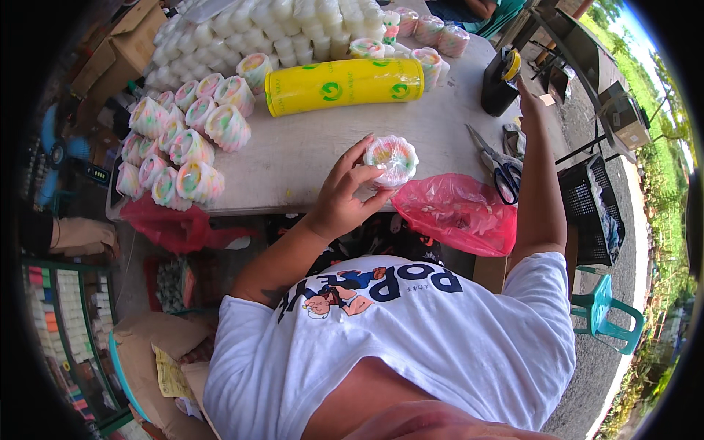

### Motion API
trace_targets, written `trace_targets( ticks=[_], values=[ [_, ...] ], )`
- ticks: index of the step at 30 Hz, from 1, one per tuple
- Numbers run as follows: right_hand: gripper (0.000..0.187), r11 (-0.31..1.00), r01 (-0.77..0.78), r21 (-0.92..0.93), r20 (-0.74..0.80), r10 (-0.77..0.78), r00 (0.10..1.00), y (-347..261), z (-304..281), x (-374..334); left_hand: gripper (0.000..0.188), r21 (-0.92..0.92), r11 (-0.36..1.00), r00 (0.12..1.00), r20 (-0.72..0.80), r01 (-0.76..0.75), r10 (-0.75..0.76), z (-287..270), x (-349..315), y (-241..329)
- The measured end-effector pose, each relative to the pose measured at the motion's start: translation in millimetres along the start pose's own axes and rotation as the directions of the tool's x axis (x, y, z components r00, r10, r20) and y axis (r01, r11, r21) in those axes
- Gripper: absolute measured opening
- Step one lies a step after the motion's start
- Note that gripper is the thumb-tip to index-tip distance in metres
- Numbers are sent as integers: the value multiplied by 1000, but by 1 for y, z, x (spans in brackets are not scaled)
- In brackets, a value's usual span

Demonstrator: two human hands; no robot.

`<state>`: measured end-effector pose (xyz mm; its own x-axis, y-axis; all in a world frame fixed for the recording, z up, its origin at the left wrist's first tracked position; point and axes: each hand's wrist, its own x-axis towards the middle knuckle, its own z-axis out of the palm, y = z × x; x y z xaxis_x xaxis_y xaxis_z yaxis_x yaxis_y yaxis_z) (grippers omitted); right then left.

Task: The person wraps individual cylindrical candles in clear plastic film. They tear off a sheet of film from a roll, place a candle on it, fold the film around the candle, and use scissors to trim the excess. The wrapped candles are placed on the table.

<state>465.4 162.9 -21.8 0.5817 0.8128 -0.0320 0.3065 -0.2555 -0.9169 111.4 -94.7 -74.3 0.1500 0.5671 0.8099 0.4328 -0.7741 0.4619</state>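
A fluted, round white piece (391, 161) with pink, green and orange swirls is in my left hand (347, 189), near the table's front edge. The thumb and fingers curl round its side, and glossy clear film shows over its top. My right arm stretches far to the right, where my right hand (531, 104) is at a black tape dispenser (499, 89) with a yellow-rimmed roll (512, 64). Its fingers are seen edge-on and partly hidden, so their grip is unclear. A yellow roll of wrapping film (345, 86) lies across the table behind the held piece.
Several similar swirled pieces (192, 147) are grouped at the left, with stacked white cups (293, 33) behind. Scissors (499, 163) lie at the right beside a pink plastic bag (458, 213) over the front edge. A black crate (592, 213) and green stool (607, 314) stand at right.
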Motion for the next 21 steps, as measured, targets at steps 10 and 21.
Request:
trace_targets(
  ticks=[10, 21],
  values=[
    [34, 996, 84, 18, 336, -85, 938, 19, 4, 14, 47, 20, 999, 999, -8, 43, -43, 17, -8, -11],
    [33, 931, 211, 299, 890, -352, 290, -17, -7, -185, 47, 27, 997, 998, -22, 66, -65, 20, -8, -11]
  ],
)
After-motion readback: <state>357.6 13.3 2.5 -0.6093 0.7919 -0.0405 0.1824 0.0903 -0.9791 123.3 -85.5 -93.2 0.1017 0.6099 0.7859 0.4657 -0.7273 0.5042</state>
